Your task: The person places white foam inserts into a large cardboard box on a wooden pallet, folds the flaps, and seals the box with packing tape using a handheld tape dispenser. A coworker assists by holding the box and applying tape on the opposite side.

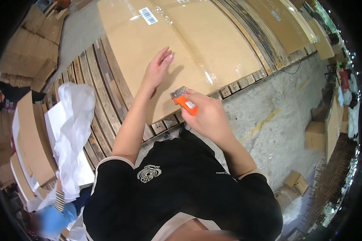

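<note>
A large flat cardboard carton lies in front of me, with clear tape along its seam and a white barcode label. Over its near left part hovers my left hand, fingers stretched out and holding nothing; its shadow falls on the cardboard. My right hand is wrapped round an orange hand tool with a grey metal head and a white patch. That tool is at the carton's near edge, its head pointing up and left. Whether it touches the cardboard I cannot tell.
The carton rests on a slatted wooden platform. Another carton lies at the far right. On the left, a person in a blue cap is beside white foam wrap and cardboard sheets. Small boxes stand on the concrete floor.
</note>
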Demonstrator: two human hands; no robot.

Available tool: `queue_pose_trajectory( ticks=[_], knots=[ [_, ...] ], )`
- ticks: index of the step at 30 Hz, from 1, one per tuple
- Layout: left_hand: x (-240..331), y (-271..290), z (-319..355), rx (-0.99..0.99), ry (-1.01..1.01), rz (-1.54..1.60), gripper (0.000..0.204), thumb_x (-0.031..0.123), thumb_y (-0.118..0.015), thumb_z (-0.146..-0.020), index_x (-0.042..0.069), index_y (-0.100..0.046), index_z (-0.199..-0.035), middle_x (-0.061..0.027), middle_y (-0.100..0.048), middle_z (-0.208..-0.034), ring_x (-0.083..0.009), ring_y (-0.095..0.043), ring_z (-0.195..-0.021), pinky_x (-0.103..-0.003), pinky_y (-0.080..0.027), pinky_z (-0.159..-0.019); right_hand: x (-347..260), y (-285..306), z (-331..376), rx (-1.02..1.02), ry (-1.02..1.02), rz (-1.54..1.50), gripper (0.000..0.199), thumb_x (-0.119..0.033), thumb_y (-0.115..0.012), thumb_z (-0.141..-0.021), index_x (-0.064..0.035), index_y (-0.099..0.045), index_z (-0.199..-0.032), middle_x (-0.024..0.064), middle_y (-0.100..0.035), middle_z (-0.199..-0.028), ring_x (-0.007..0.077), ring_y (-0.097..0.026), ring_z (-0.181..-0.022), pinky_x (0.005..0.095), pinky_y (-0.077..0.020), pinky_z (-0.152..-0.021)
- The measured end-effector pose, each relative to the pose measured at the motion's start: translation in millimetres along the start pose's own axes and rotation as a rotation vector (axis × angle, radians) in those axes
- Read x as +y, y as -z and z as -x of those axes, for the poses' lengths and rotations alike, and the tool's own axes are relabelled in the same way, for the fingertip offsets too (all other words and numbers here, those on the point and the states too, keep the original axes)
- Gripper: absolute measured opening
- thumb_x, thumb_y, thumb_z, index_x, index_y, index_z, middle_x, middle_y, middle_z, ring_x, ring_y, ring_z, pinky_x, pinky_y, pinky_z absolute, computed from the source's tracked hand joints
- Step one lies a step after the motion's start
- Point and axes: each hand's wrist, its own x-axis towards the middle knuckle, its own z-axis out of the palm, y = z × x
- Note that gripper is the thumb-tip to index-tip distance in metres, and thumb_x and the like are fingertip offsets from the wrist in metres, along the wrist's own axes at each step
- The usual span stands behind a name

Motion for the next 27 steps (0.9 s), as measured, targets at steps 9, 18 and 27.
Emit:
queue_pose_trajectory(
  ticks=[9,18,27],
  knots=[
    [-3,-14,114,-0.230,-0.257,-0.904,0.089,0.048,-0.080,-0.104,0.005,-0.045,-0.174,-0.0218,-0.039,-0.182,-0.0422,-0.033,-0.170,-0.053,-0.031,-0.138,22,-54,88,-0.268,-0.296,0.303,0.036,-0.023,-0.080,-0.088,-0.0087,-0.083,-0.120,0.0123,-0.081,-0.137,0.0415,-0.081,-0.101,0.0491,-0.0661,-0.090],
    [-14,-35,132,-0.085,-0.450,-1.314,0.098,0.028,-0.089,-0.092,0.007,-0.041,-0.175,-0.0226,-0.039,-0.181,-0.0438,-0.032,-0.170,-0.055,-0.032,-0.137,44,-112,53,-1.028,-0.255,0.676,0.040,-0.021,-0.084,-0.085,-0.0064,-0.081,-0.122,0.0174,-0.084,-0.121,0.0423,-0.080,-0.112,0.0544,-0.0642,-0.095],
    [8,16,128,0.216,0.174,0.215,0.065,0.039,-0.078,-0.109,0.008,-0.058,-0.162,-0.0195,-0.063,-0.163,-0.0323,-0.066,-0.144,-0.052,-0.054,-0.119,40,73,-18,-0.630,0.065,0.112,0.058,-0.008,-0.087,-0.078,-0.0155,-0.078,-0.135,0.0147,-0.083,-0.125,0.0396,-0.080,-0.107,0.0443,-0.0647,-0.090]
  ],
)
